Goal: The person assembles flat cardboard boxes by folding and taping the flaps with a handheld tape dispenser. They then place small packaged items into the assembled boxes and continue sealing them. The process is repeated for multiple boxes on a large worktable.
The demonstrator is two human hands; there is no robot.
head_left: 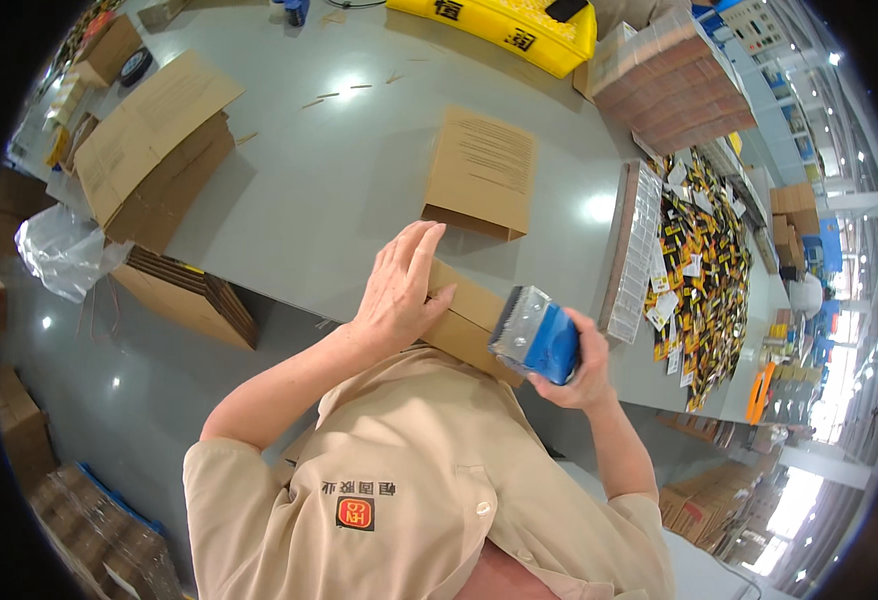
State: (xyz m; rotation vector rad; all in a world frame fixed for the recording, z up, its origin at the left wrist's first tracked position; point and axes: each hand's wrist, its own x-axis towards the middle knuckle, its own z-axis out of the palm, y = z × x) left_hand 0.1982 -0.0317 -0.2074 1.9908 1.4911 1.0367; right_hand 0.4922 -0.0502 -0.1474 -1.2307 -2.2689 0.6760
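Observation:
A closed brown cardboard box (466,330) lies along the table's near edge, against my front. My left hand (399,285) rests on its left end with the fingers stretched out and the thumb over the top. In my right hand (589,365) is a blue hand-held tape dispenser (551,345) with a toothed edge and clear tape, tilted over the box's right end. Just beyond stands another brown carton (484,170) with printed lines on its upper face; its near side is open.
A larger open carton (159,140) stands at the left, above folded cardboard (184,295) below the table edge. Yellow-and-black packets (704,270) are heaped at the right beside a long clear-wrapped stack (631,250). A yellow bin (499,30) and wrapped stacked boxes (674,80) stand at the back.

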